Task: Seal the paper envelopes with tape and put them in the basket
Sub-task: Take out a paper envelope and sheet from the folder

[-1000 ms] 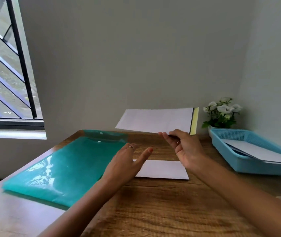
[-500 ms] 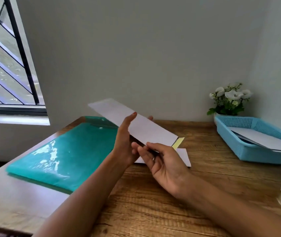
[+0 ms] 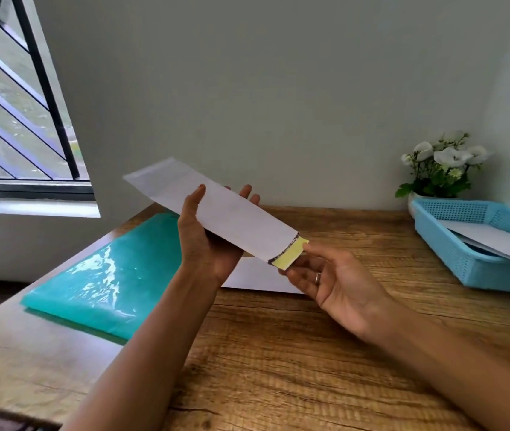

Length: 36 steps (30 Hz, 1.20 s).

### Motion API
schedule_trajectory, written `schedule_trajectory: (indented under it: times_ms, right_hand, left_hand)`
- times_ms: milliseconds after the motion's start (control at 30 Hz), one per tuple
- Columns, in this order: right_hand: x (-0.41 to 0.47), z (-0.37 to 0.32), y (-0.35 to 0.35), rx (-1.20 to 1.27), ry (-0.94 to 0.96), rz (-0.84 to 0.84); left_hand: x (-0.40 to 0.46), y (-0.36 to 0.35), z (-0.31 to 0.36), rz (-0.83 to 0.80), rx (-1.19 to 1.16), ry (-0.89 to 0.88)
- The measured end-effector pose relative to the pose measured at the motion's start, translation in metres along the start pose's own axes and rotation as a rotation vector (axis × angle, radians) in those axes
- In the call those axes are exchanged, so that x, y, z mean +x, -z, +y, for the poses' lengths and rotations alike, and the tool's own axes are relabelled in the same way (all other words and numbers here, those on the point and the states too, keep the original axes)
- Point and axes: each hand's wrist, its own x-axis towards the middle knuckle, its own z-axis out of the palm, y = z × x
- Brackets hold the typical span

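The wooden bench (image 3: 278, 353) fills the lower view, its left edge running out toward the window; bare wood lies open below both forearms and between the right hand and the basket. A teal sheet (image 3: 98, 275) covers the bench left of the left hand, glossy, its near edge well short of the bench's front. The blue basket (image 3: 452, 253) sits well right of the right fingers, against the wall, with white paper lying in it, one end over the near rim. Flowers (image 3: 440, 166) stand behind it. A white envelope (image 3: 213, 209) is held in the air above the bench, tilted down to the right. The left hand (image 3: 207, 241) grips it at mid-length, thumb on top, fingers curled round beneath. The right hand (image 3: 334, 281), palm up, pinches its yellow flap (image 3: 289, 255) at the low end. Another envelope (image 3: 256, 275) lies flat on the bench under both hands.
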Motion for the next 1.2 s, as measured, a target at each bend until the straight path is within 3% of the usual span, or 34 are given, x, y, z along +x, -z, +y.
schedule_trajectory:
  times_ms: [367, 533, 800, 1067, 1200]
  right_hand:
    - [0.004, 0.003, 0.000, -0.129, 0.012, -0.003]
    - [0.005, 0.004, 0.002, -0.130, 0.012, 0.014]
    - [0.008, 0.001, 0.005, -0.085, 0.036, 0.117]
    - [0.005, -0.002, 0.001, -0.050, 0.048, -0.069]
    - [0.005, 0.000, 0.002, -0.109, 0.073, -0.019]
  left_hand:
    - [-0.002, 0.001, -0.006, -0.060, -0.118, 0.032]
    - [-0.002, 0.001, -0.006, -0.055, -0.052, 0.065]
    - [0.000, 0.000, -0.015, 0.130, 0.088, 0.091]
    - [-0.003, -0.002, -0.018, 0.315, 0.053, 0.128]
    - [-0.004, -0.005, -0.016, 0.302, 0.105, 0.122]
